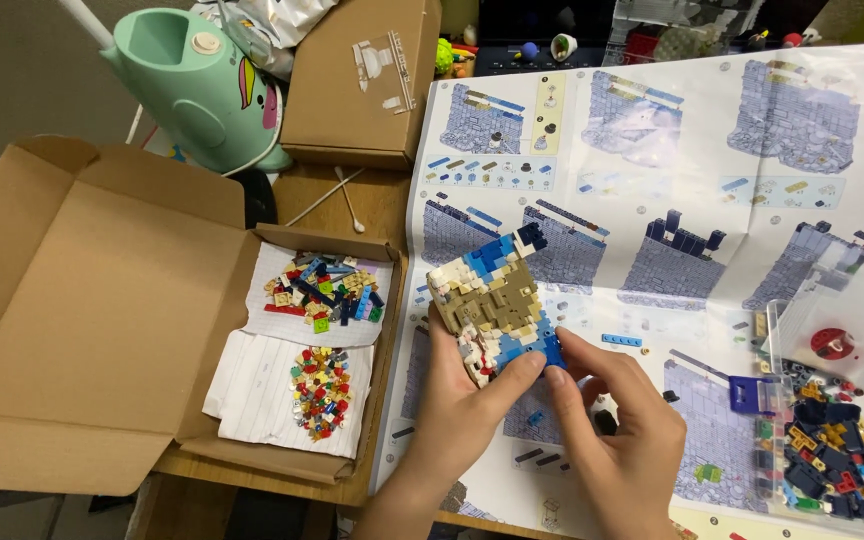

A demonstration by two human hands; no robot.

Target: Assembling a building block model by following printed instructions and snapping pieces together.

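Left hand [462, 400] clamped under tan, white and blue brick-built block [492, 300], tilted up and away. Right hand [617, 430] pinching its near blue corner, just beside left thumb.

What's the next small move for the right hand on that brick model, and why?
Probably press the blue brick down firmly at the lower corner of the brick model. The right hand has its fingertips pinched on that corner piece, while the left hand cradles the model from below above the instruction sheet. Whether the brick is fully seated cannot be told.
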